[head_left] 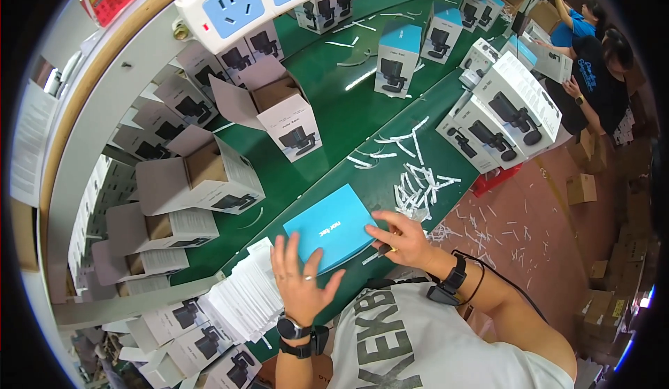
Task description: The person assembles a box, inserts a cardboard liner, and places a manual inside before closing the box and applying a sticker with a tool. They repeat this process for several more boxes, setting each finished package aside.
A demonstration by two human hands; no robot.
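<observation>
A closed carton with a bright blue face up (331,225) lies on the green bench in front of me. My left hand (301,283) has its fingers spread, with the fingertips over the carton's near left edge. At the right end of the carton is my right hand (403,241), its index finger and thumb against that edge. Its curled fingers hold a small slim tool (385,249) with a dark end and a yellowish part; its exact kind is unclear. Beside my left hand stands a row of white folded papers (247,295).
Open cartons (202,180) picturing microphones line the left side. Closed ones (398,58) stand farther back, with more stacked at right (505,120). White paper strips (418,183) litter the bench. A power strip (272,2) hangs overhead. Two people (599,68) work at far right.
</observation>
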